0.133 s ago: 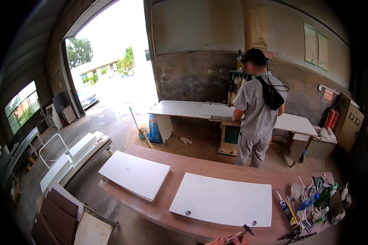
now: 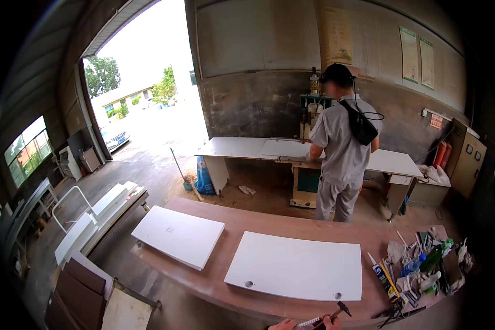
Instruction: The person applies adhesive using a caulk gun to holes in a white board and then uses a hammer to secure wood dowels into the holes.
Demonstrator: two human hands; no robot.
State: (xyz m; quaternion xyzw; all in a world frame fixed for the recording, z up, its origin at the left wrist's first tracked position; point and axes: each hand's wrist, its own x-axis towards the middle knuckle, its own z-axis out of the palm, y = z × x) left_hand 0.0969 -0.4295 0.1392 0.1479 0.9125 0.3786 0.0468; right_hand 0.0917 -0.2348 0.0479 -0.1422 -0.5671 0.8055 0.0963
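Observation:
At the lower edge my right hand (image 2: 331, 323) is closed round a hammer (image 2: 344, 309), its dark head pointing up and to the right. Beside it my left hand (image 2: 282, 325) shows only in part, closed on a slim whitish object (image 2: 307, 323) whose kind is too small to tell. Just beyond the hands lies a white panel (image 2: 300, 264) with two round holes near its front edge, flat on the reddish-brown worktable (image 2: 231, 220). The hammer head is close to the panel's right front hole. Another white panel (image 2: 176, 234), apparently stacked on one more, lies to the left.
A sealant tube (image 2: 384, 278), bottles (image 2: 412, 265) and loose clutter cover the table's right end. A co-worker (image 2: 344, 143) in grey stands at a machine bench (image 2: 234, 146) beyond. At left are a cart with white boards (image 2: 107, 201) and brown panels (image 2: 77, 297).
The whole view has shifted slightly, so things sit a little further left. My hands and the hammer remain together near the front edge, with the same hold.

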